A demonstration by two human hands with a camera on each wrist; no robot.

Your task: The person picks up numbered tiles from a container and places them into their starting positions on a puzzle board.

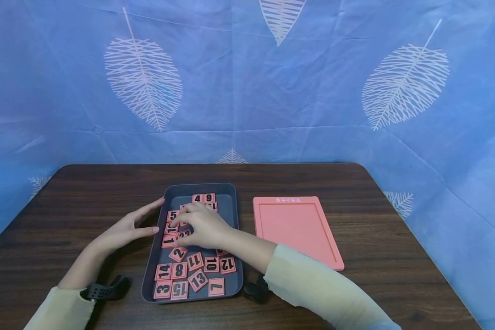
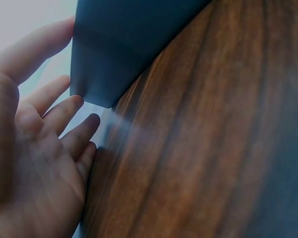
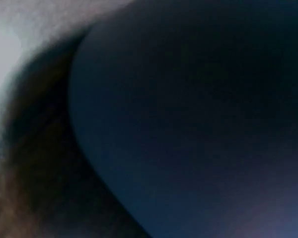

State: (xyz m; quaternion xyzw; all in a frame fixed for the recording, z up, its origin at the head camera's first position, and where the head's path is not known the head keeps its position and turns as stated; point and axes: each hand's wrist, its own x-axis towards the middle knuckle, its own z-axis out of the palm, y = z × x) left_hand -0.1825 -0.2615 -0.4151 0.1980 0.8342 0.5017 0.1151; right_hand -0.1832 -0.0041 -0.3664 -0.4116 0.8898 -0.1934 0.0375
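A dark grey-blue tray (image 1: 227,206) holds several pink square tiles with black numbers, among them a 14 tile (image 1: 162,272) and an 8 tile (image 1: 179,270). My left hand (image 1: 125,231) is at the tray's left side, thumb and fingers extended with their tips at its edge. In the left wrist view the same fingers reach the tray's dark outer wall (image 2: 124,44). Over the tiles in the tray's left middle is my right hand (image 1: 206,225), fingers bent downward and thumb apart from the index finger. It partly covers several tiles; no tile is seen pinched.
A pink board (image 1: 297,224) with a raised rim lies right of the tray, partly behind the right forearm. The dark wooden table (image 1: 375,256) extends around both, with a blue leaf-patterned cloth (image 1: 231,82) behind. The right wrist view is dark and blurred.
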